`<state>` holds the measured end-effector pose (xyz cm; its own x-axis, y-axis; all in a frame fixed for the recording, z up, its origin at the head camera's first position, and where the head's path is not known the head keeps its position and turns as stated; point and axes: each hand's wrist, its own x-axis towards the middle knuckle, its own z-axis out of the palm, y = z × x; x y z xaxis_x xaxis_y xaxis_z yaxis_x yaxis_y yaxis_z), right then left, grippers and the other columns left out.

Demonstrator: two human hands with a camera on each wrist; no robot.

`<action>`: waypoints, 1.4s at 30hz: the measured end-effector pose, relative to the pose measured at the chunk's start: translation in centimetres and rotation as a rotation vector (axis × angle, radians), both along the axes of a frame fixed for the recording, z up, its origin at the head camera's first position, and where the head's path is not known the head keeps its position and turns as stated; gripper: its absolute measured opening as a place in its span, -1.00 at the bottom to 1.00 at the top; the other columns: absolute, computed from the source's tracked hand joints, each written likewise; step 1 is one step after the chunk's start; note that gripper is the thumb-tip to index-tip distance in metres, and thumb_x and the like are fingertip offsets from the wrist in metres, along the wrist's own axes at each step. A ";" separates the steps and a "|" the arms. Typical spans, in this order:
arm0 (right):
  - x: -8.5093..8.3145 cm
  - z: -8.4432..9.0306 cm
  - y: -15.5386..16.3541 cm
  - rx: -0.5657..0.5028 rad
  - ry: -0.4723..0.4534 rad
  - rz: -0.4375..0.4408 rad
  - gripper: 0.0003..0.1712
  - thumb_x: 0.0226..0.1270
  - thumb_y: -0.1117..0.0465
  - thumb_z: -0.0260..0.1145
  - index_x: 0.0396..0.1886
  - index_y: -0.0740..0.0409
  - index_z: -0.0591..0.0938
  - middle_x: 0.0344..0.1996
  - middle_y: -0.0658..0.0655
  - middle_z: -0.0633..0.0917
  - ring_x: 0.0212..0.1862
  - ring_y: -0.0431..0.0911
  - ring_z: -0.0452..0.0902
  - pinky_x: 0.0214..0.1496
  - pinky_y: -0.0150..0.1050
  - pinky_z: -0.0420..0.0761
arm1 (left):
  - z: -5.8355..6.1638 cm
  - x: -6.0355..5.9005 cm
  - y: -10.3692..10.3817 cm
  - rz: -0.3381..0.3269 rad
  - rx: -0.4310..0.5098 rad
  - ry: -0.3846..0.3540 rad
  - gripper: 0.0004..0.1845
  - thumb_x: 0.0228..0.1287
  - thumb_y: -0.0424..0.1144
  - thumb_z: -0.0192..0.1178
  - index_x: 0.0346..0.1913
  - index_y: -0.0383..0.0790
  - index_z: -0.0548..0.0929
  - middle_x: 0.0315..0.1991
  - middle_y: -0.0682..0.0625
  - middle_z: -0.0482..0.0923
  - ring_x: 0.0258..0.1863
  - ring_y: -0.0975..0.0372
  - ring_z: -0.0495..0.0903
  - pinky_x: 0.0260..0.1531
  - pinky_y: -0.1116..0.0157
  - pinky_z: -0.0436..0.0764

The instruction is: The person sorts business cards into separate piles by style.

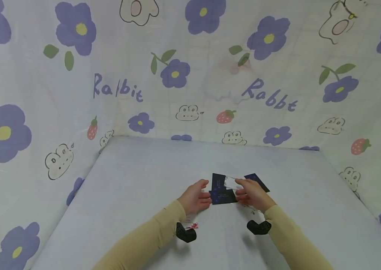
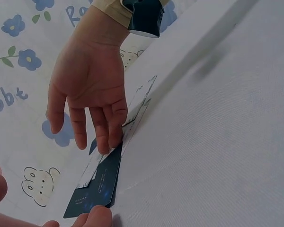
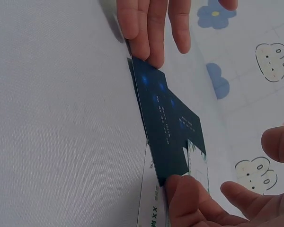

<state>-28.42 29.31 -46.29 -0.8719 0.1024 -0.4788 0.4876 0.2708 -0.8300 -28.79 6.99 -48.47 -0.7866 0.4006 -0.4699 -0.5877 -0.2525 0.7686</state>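
Note:
A dark blue card (image 1: 221, 189) lies flat on the table between my hands, overlapping white cards (image 1: 231, 183). My left hand (image 1: 195, 197) touches its left edge with nearly straight fingertips (image 3: 149, 47). My right hand (image 1: 252, 195) rests its extended fingers (image 2: 109, 137) on the cards from the right, thumb held apart. The right wrist view shows the blue card (image 3: 165, 118) with pale print, a white card (image 3: 149, 208) under it, and my right hand (image 3: 189, 203) pressing its near end. In the left wrist view the blue card (image 2: 102, 184) is overlapped by the white ones (image 2: 137, 104).
A second dark card (image 1: 258, 180) lies just behind my right hand. A small white card with red print (image 1: 191, 225) lies under my left wrist. The pale table (image 1: 136, 180) is walled on three sides by a flower-and-rabbit cloth (image 1: 177, 75).

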 end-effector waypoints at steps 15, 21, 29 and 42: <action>1.9 0.3 0.2 -0.134 -0.022 0.022 -0.18 0.62 -0.13 -0.01 0.57 0.36 0.12 0.01 0.27 0.62 -0.27 -0.13 0.61 -0.21 -0.34 0.61 | 0.4 0.8 -1.4 -0.027 -0.004 0.040 -0.25 0.52 -0.02 0.01 0.58 -0.38 0.11 0.47 -0.55 0.20 0.46 -0.30 0.30 0.48 -0.10 0.34; 4.3 0.9 -0.2 -0.149 -0.007 0.034 -0.20 0.59 -0.12 0.05 0.52 0.34 0.14 -0.01 0.25 0.66 -0.26 -0.13 0.62 -0.18 -0.31 0.59 | 0.3 2.4 -2.7 -0.067 0.002 0.041 -0.26 0.53 -0.02 0.00 0.57 -0.38 0.12 0.46 -0.54 0.22 0.45 -0.30 0.33 0.48 -0.10 0.34; 6.7 1.1 -0.8 -0.156 -0.009 0.062 -0.23 0.60 -0.08 0.03 0.50 0.39 0.15 -0.02 0.24 0.74 -0.26 -0.14 0.66 -0.16 -0.28 0.63 | 0.4 4.7 -3.9 -0.106 -0.016 0.033 -0.28 0.54 -0.04 -0.01 0.56 -0.41 0.13 0.46 -0.54 0.21 0.45 -0.30 0.32 0.49 -0.11 0.33; 8.1 -0.4 -1.1 -0.112 -0.015 0.088 -0.23 0.63 -0.07 -0.04 0.53 0.42 0.12 0.18 0.45 0.63 -0.21 -0.11 0.70 -0.16 -0.25 0.70 | 0.3 5.9 -4.2 -0.136 -0.040 0.060 -0.28 0.56 -0.05 -0.08 0.55 -0.48 0.11 0.44 -0.59 0.23 0.44 -0.34 0.32 0.47 -0.14 0.33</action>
